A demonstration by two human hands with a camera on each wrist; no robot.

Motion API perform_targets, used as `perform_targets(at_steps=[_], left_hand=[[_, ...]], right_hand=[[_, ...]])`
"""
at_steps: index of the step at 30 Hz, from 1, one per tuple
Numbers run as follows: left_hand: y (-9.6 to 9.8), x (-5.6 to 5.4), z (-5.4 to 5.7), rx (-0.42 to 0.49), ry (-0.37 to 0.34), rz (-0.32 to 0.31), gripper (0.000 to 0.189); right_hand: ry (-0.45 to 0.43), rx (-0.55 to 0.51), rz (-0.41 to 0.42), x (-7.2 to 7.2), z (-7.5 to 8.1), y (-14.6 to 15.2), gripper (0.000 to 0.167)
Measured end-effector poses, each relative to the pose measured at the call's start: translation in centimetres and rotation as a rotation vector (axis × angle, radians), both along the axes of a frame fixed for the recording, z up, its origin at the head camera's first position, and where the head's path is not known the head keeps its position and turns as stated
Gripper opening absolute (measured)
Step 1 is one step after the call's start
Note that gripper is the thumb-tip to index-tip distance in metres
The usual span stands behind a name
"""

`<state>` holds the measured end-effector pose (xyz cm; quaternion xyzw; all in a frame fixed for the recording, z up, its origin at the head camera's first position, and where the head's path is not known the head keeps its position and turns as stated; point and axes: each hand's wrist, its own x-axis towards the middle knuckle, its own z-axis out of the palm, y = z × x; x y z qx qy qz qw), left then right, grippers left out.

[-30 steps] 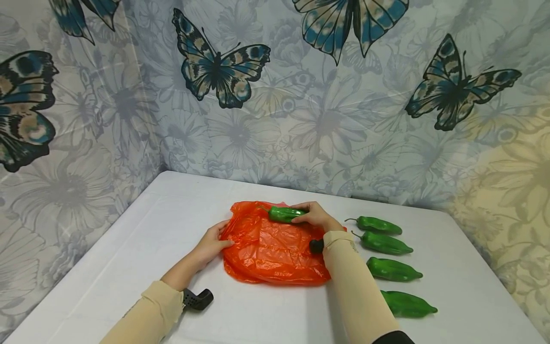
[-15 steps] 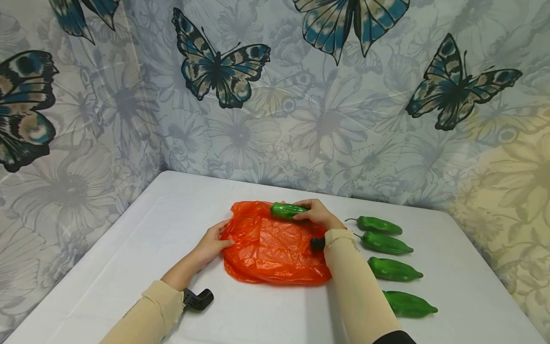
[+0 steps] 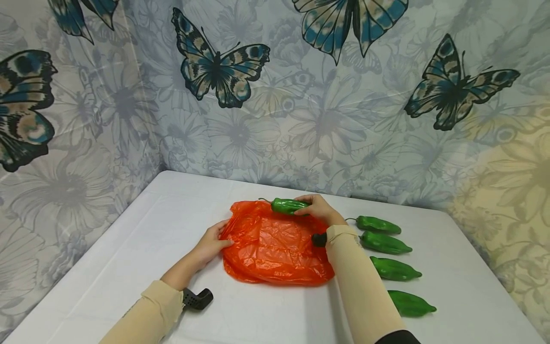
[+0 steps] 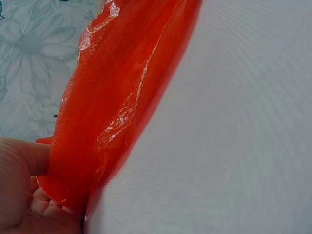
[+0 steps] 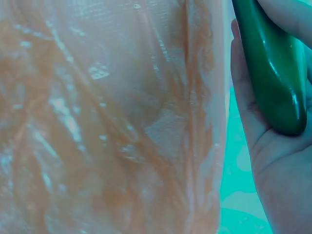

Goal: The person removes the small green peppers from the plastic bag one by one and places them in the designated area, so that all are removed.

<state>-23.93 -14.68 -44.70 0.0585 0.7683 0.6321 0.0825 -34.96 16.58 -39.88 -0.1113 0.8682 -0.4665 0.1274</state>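
A crumpled orange-red plastic bag (image 3: pixel 275 248) lies in the middle of the table. At its left edge my left hand (image 3: pixel 212 243) pinches the plastic; in the left wrist view the thumb of that hand (image 4: pixel 24 190) overlaps the bag's side (image 4: pixel 102 107). My right hand (image 3: pixel 318 209) grips a glossy green pepper (image 3: pixel 287 206) at the bag's far edge, its stem pointing left. In the right wrist view the blunt end of the pepper (image 5: pixel 278 73) rests against the palm, fingers behind it and thumb across the front.
Several green peppers lie in a column at the right, including a far one (image 3: pixel 379 224) and a near one (image 3: pixel 412 304) partly hidden by the right sleeve (image 3: pixel 361 286). A white cloth covers the table (image 3: pixel 258 315). Butterfly-patterned fabric (image 3: pixel 275 143) hangs behind.
My right hand has moved slightly away from me and to the right with the pepper, from over the bag to its far edge. My left hand has stayed in place.
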Motion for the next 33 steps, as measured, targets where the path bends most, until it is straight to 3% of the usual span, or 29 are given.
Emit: perform_targets(at_steps=[9,29,33], left_hand=[[0.1,0.1,0.0,-0.014,-0.001,-0.003,0.065],[0.0,0.0,-0.2,-0.016,0.004,-0.002,0.065],[0.0,0.1,-0.1,-0.017,0.007,-0.002,0.065]], right_hand=[[0.018,0.034,0.036,0.4,1.5,-0.1,0.048],[0.017,0.005,0.081,2.1,5.4,-0.6,0.046],[0.056,-0.011,0.091,2.6,5.9,-0.2,0.047]])
